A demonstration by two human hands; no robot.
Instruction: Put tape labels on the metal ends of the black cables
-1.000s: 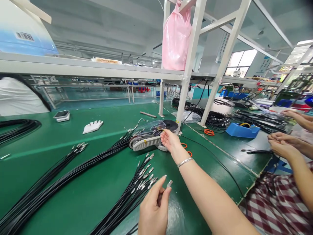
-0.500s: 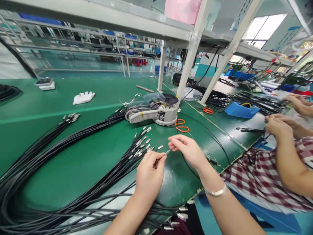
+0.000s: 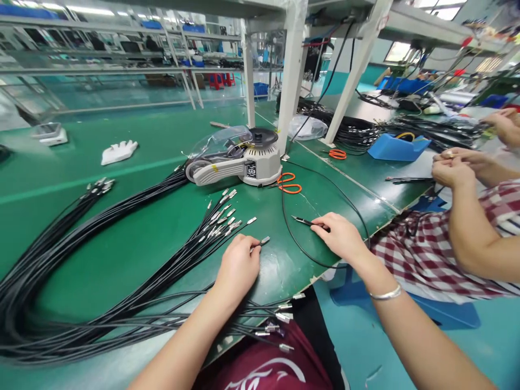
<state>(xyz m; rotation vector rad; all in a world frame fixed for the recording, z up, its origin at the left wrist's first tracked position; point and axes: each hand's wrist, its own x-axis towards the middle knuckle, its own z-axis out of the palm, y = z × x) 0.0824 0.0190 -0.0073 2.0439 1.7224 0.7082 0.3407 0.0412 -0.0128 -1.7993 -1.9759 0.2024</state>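
Observation:
My left hand (image 3: pixel 239 265) pinches a black cable just behind its silver metal connector (image 3: pixel 265 240), low over the table. In my right hand (image 3: pixel 340 234) is a slim black pen-like tool (image 3: pixel 304 221) with a narrow light tip pointing left; its exact kind is unclear. The tool and the connector are apart. Behind my left hand, a bundle of black cables (image 3: pixel 179 264) fans out into several silver connector ends. More cable ends (image 3: pixel 280 317) lie under my left forearm at the table's front edge.
A grey tape dispenser (image 3: pixel 262 165) stands on the green table (image 3: pixel 154 233), with orange-handled scissors (image 3: pixel 289 188) beside it. A white glove (image 3: pixel 119 153) lies farther left. A co-worker's hands (image 3: pixel 455 168) work at the right, near a blue tape holder (image 3: pixel 400 147).
My right hand has moved right and down, away from the connector, and now holds the black pen-like tool. My left hand keeps its cable, slightly lower. The whole view has shifted.

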